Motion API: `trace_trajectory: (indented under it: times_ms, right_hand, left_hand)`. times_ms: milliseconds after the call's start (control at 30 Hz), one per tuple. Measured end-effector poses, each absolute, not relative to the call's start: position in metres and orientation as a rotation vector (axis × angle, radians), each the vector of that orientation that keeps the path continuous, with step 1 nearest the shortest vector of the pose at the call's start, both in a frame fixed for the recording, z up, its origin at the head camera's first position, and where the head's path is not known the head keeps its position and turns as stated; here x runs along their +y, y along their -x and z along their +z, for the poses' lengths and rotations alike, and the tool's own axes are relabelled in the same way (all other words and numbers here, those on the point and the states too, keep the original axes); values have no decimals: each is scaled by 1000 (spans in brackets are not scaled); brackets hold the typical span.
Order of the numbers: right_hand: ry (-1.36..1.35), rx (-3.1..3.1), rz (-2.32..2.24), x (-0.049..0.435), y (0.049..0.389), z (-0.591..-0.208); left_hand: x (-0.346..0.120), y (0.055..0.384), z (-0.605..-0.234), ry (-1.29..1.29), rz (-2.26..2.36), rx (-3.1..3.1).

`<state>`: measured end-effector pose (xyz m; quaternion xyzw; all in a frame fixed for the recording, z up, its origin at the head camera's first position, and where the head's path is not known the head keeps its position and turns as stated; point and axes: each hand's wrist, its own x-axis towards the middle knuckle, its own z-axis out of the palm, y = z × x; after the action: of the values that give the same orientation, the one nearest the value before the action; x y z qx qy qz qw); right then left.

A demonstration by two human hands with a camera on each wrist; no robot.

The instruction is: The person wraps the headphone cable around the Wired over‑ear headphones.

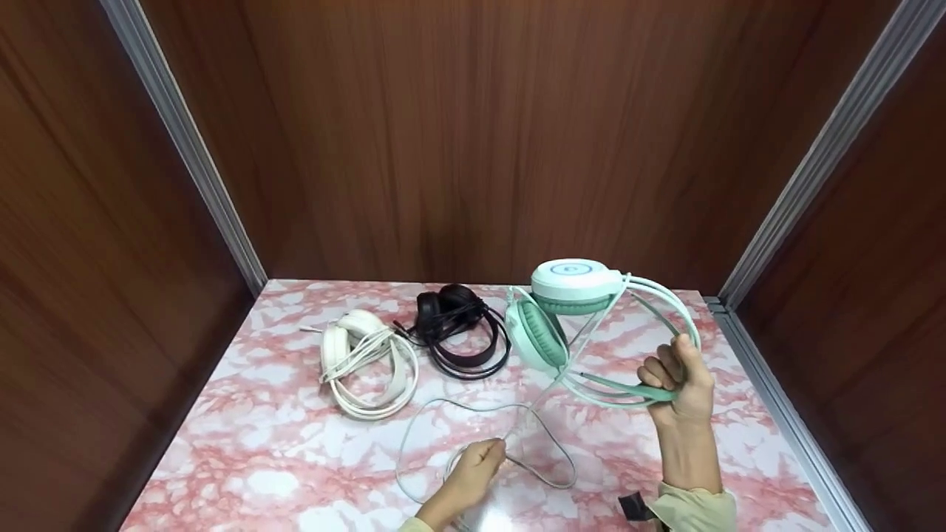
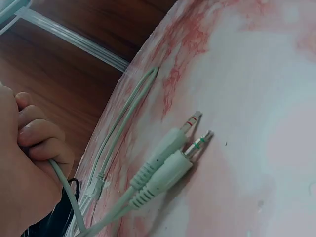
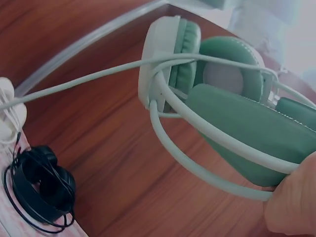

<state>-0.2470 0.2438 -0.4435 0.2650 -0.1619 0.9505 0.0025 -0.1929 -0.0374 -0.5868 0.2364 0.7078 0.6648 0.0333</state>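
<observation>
My right hand (image 1: 684, 380) grips the headband of mint-green headphones (image 1: 573, 284), held up over the table with the ear cups toward the left. In the right wrist view, the green padded band (image 3: 247, 126) runs into the hand, and the cable crosses the ear cups. Lower down, my left hand (image 1: 473, 469) pinches the thin pale cable (image 1: 550, 436), part of which lies looped on the table. Two audio plugs (image 2: 163, 173) at the cable's end show in the left wrist view, beside the curled fingers (image 2: 42, 133).
White headphones (image 1: 369, 366) with a bundled cable lie on the left of the marbled table (image 1: 266, 451). Black headphones (image 1: 462, 332) lie at the back middle. Brown wood panels (image 1: 473, 148) with metal edge strips (image 1: 820, 155) enclose the table on three sides.
</observation>
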Motion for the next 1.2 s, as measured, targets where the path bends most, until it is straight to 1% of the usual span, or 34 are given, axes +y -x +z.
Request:
trace_trajectory:
  times_ms: [67, 200, 300, 433, 533, 600, 733, 900, 967, 1033, 1100, 1200]
  right_hand:
    - [-844, -536, 2968, 244, 247, -442]
    - [-947, -525, 2991, 245, 246, -442]
    - [-1089, -480, 3036, 247, 245, -444]
    - [-1313, -385, 3121, 249, 249, -442]
    - [-1526, -347, 3176, 248, 255, -441]
    - [-1667, -361, 3199, 248, 258, -441]
    - [-1882, -489, 3200, 247, 263, -445]
    - [-2065, -857, 3091, 246, 271, -447]
    - [-2004, -1152, 2972, 247, 271, -448]
    - [-1823, -1517, 2766, 246, 269, -449]
    - [-1496, -1884, 2526, 243, 264, -450]
    - [-898, -2213, 2232, 235, 260, -453]
  left_hand:
    - [-40, 195, -586, -713, 2034, 2164]
    - [-43, 204, -602, -680, 1979, 2176]
    - [-48, 213, -617, -632, 1939, 2207]
    - [-63, 235, -615, -587, 1869, 2263]
    - [-76, 259, -604, -545, 1798, 2332]
    - [-85, 276, -594, -562, 1755, 2400]
    - [-103, 303, -566, -583, 1663, 2535]
    - [-120, 317, -515, -586, 1507, 2785]
    - [-121, 317, -494, -609, 1409, 2935]
    - [-119, 312, -474, -637, 1305, 3067]
    - [-113, 303, -457, -656, 1234, 3143]
    - [-100, 285, -441, -654, 1239, 3129]
